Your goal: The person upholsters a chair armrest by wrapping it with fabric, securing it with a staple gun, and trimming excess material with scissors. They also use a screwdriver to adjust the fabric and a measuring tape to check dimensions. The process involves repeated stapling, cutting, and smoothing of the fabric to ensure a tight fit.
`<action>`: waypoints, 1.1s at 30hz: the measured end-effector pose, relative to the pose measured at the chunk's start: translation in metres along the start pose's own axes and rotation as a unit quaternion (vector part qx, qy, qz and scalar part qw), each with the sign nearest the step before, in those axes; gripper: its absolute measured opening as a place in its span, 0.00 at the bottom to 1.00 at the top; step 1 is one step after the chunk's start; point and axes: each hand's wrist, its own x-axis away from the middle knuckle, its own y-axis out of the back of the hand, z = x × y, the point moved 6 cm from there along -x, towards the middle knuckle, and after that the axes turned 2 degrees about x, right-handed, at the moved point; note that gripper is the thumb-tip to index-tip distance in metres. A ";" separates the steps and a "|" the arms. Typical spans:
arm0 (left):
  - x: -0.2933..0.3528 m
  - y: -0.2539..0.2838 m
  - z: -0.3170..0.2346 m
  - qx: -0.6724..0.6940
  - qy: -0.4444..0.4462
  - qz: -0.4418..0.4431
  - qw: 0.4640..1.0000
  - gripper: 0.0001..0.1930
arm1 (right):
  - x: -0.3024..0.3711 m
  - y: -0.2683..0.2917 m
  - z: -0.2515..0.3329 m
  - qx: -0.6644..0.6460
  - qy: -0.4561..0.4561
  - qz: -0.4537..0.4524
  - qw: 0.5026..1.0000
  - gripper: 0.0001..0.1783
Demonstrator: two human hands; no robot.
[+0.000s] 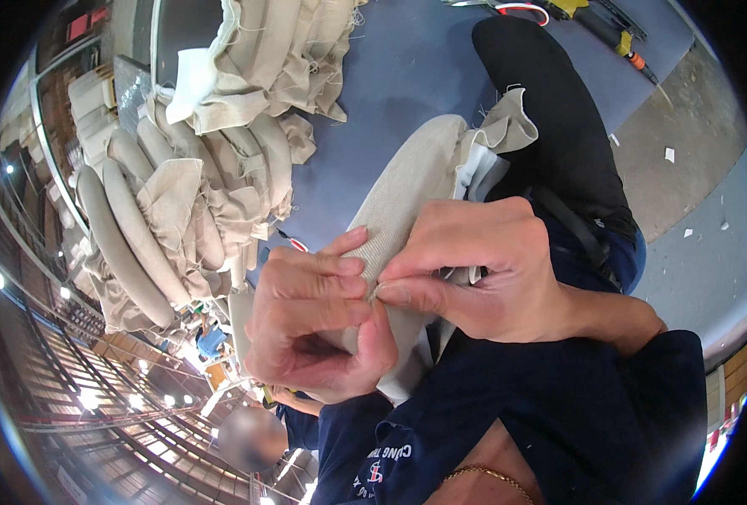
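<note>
Beneath your work spreads a blue-grey surface point(399, 76), and on its left side lies a heap of beige padded pieces point(171, 223), several with loose, frayed cloth edges. A dark trouser leg point(542, 101) stretches up the picture on the right. The long beige padded piece point(411, 181) you're working on slants up from close to your body, its far end beside that leg, with a beige flap point(508, 122) lying over the dark cloth and a white lining point(479, 168) showing along its right edge. Your right hand point(508, 269) has thumb and forefinger pinched together on the cloth at the edge; whether something tiny sits between them, you can't tell from here. Your left hand point(306, 316) is curled, fingertips and thumb pressing the piece just beside that pinch. A yellow-and-black tool point(597, 29) rests at the upper right, near red-handled scissors point(529, 10). Smallest are the white scraps point(669, 155) on the floor.
</note>
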 end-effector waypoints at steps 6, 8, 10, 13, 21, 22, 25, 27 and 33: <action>0.000 -0.003 -0.011 -0.036 0.021 -0.024 0.999 0.11 | 0.002 -0.004 0.002 0.057 0.098 0.014 0.993 0.10; 0.003 -0.002 -0.012 -0.052 0.016 -0.028 0.998 0.12 | 0.007 -0.004 0.003 0.049 0.088 -0.002 0.995 0.11; 0.005 -0.002 -0.013 -0.058 0.010 -0.028 0.998 0.13 | 0.011 -0.003 0.003 0.045 0.086 -0.006 0.995 0.12; 0.007 -0.002 -0.015 -0.060 0.006 -0.027 0.998 0.13 | 0.017 0.002 -0.001 0.041 0.065 0.015 0.997 0.12; 0.014 0.000 -0.015 -0.047 0.006 -0.039 0.998 0.12 | 0.016 0.001 0.002 -0.006 -0.034 0.068 0.997 0.10; 0.014 -0.001 -0.014 -0.045 0.010 -0.038 0.998 0.12 | 0.016 0.004 0.005 0.013 -0.004 0.050 0.999 0.10; 0.011 -0.005 -0.015 -0.043 0.018 -0.030 0.998 0.11 | 0.016 0.007 0.011 0.064 0.067 0.007 0.996 0.09; 0.009 -0.008 -0.016 -0.047 0.016 -0.019 0.999 0.11 | 0.012 0.008 0.009 0.087 0.092 -0.003 0.992 0.09; 0.016 0.003 -0.015 -0.068 0.041 -0.108 0.991 0.08 | -0.003 -0.014 -0.002 0.087 0.109 0.030 0.990 0.10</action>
